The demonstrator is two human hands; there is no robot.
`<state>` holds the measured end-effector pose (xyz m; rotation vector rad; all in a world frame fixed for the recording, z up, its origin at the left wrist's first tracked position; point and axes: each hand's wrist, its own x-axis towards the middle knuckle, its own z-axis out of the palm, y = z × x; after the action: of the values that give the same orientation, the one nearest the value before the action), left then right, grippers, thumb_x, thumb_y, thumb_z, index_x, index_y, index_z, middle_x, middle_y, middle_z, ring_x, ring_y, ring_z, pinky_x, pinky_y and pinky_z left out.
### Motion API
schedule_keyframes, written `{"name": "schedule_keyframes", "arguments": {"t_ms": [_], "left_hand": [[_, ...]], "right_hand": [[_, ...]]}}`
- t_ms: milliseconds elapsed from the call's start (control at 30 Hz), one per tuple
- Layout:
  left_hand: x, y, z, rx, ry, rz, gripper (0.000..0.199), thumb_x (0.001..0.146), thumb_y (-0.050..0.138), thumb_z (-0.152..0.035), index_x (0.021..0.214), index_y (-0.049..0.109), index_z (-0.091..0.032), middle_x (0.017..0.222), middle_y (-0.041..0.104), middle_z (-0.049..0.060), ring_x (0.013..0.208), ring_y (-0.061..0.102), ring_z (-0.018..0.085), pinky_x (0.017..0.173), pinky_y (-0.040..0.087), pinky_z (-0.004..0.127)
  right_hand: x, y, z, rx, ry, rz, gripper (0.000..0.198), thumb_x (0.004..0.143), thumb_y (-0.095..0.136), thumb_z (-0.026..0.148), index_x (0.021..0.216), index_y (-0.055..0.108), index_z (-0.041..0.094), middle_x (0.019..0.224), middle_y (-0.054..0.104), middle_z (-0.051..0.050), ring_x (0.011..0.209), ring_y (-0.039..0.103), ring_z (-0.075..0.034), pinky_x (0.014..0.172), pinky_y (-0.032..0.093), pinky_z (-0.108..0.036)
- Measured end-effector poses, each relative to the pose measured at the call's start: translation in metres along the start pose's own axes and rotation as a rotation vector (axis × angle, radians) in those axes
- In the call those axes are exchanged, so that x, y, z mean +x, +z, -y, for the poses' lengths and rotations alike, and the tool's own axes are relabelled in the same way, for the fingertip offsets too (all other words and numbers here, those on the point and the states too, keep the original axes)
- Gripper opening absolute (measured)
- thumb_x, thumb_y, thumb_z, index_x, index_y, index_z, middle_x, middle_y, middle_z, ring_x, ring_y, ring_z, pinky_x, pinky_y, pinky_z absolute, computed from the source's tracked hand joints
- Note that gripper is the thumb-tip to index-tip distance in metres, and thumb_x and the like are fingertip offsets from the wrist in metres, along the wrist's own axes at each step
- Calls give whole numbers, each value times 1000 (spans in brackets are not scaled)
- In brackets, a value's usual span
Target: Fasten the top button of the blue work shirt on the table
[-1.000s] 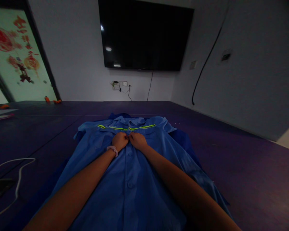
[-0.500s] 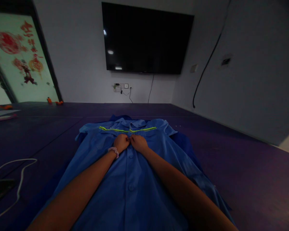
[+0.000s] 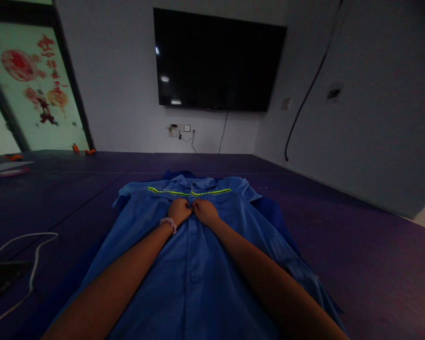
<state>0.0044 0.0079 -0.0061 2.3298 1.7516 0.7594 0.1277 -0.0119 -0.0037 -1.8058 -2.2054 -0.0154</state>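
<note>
Shirt (image 3: 207,264) with unreadable white lettering (image 3: 167,190)

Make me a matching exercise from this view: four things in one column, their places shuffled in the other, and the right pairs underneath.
1. Blue shirt
2. Scrunchie
3. Television
4. White cable

A. Mounted on the wall
B. Around the left arm, near the hand
C. On the purple surface, left of the garment
D. Beneath the left hand and right hand

Pairs: 1-D; 2-B; 3-A; 4-C
</note>
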Motion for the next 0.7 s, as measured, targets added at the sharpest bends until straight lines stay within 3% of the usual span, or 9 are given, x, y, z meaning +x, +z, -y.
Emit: {"name": "schedule_keyframes", "arguments": {"t_ms": [700], "left_hand": [[2,6,7,-54,72,-12,13,71,57,-15,58,56,-15,57,54,0,56,48,13,51,24,23]], "right_hand": [[1,2,-1,18,29,-9,31,94,31,28,101,59,18,99,66,-10,90,62,-19,70,40,-25]]}}
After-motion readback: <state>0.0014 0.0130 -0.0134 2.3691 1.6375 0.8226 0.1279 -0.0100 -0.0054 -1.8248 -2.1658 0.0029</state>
